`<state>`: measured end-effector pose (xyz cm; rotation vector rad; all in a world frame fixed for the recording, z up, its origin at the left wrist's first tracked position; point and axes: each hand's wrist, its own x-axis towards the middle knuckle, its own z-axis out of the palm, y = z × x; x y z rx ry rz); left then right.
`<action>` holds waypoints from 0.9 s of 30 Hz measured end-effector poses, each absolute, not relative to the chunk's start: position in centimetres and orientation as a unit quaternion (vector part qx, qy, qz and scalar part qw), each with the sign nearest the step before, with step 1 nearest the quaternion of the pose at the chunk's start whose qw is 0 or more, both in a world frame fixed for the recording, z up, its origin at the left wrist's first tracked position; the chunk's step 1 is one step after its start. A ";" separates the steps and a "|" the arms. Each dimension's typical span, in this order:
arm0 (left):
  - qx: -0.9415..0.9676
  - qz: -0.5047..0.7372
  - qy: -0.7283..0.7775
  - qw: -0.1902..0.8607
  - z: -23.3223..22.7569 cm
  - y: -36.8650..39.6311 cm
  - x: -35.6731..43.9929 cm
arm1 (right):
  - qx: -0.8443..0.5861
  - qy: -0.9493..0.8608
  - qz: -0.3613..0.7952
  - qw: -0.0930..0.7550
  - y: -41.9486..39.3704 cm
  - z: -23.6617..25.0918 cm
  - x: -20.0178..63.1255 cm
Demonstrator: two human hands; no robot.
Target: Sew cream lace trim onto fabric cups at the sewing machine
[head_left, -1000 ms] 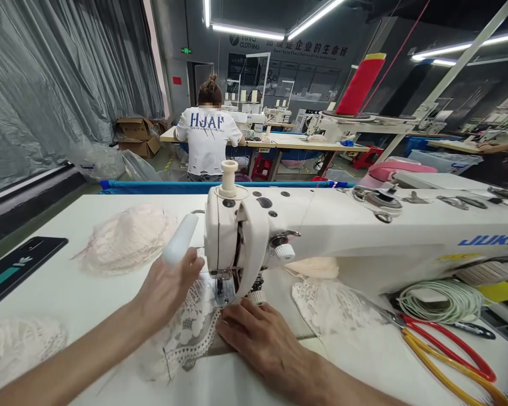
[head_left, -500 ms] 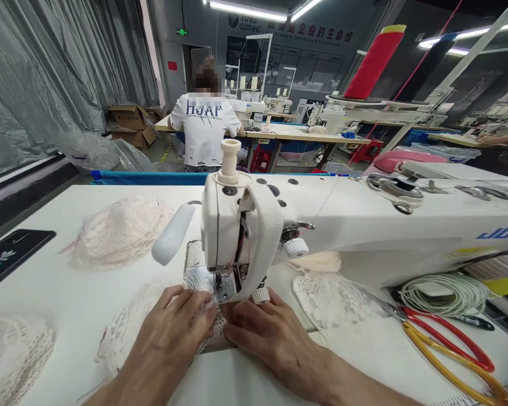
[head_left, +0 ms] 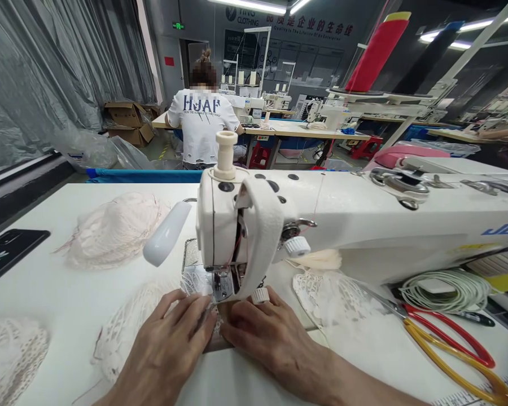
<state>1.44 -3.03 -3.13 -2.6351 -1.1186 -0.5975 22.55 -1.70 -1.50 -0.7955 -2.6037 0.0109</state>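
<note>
We are counting one left hand point(head_left: 173, 335), one right hand point(head_left: 271, 332), at least four lace pieces point(head_left: 116, 228), one pair of scissors point(head_left: 407, 317), one cord coil point(head_left: 469, 296).

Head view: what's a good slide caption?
Left hand on lace, right hand close by, at a sewing machine.

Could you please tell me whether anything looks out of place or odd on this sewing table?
Nothing looks clearly spilled or damaged. One slightly untidy spot is at the right: the scissors lie with their blades reaching to the lace piece, where they might snag it. I cannot tell whether they actually touch.
</note>
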 end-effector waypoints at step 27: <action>-0.876 -0.278 -0.346 0.188 -4.3 -3.6 1.5 | -0.338 -0.919 0.068 0.193 -0.4 -1.6 20.4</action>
